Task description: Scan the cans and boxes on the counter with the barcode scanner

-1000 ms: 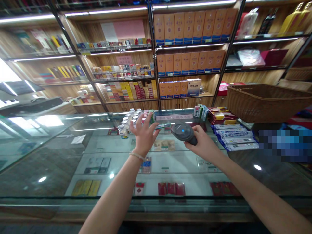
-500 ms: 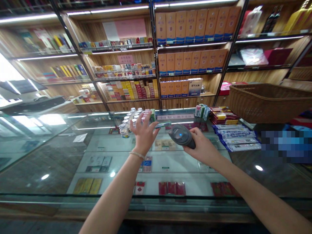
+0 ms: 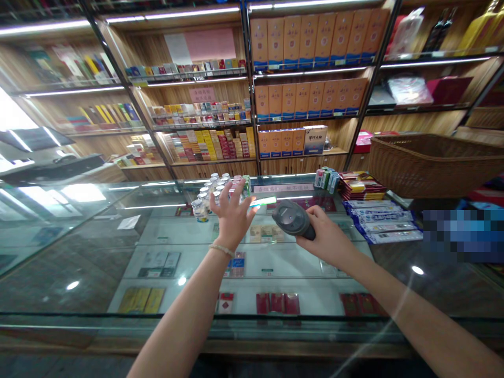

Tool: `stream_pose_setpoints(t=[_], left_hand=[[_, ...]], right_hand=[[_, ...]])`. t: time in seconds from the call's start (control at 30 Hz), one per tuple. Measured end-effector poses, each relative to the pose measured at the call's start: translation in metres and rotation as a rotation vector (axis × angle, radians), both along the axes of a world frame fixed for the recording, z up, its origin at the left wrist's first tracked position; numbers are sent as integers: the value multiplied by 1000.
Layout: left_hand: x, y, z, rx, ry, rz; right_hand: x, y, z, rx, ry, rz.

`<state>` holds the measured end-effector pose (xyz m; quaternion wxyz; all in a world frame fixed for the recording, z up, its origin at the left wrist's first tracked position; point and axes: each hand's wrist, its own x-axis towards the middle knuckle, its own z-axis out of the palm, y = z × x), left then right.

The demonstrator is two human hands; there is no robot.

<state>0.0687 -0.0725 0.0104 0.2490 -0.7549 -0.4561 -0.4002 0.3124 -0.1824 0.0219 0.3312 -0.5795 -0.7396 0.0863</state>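
Note:
A small slim green-and-white box (image 3: 264,201) sticks out to the right from my left hand (image 3: 231,214), held at the thumb while the other fingers fan upward. Bright light falls on its face. Opposite it, my right hand (image 3: 323,235) grips a dark grey barcode scanner (image 3: 291,219) by its handle, the nose pointing left at the box with a small gap between them. Behind my left fingers stand several small white-capped bottles (image 3: 200,209) and a row of small pink and green boxes (image 3: 246,184), partly covered by the hand.
The glass display counter (image 3: 189,321) holds cigarette packs (image 3: 277,304) under its top. At the right lie blue-white packets (image 3: 381,220), stacked red-yellow packs (image 3: 360,186) and a wicker basket (image 3: 425,168). Small upright boxes (image 3: 326,179) stand at the back, before shelves of orange boxes (image 3: 311,42).
The slim box has become brightly lit in front of the scanner, and the blue light on top of the scanner has gone out. Both hands stay nearly still.

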Motion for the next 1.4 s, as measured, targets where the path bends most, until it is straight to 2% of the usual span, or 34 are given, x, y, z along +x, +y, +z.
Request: stream_pose_setpoints(t=[0.53,0.93,1.13,1.4], left_hand=[[2,-4,3,-38,6,3],[1,-2,3,-41,-16,-4],[1,-1,0,-5,-36,-5],[1,0,0,-22,-37,-14]], right_hand=[[0,0,1,28,-15,-20],[5,2,4,-2,-351,-222],[17,12,0,15,-417,-288],[31,23,-9,-64,-464,-323]])
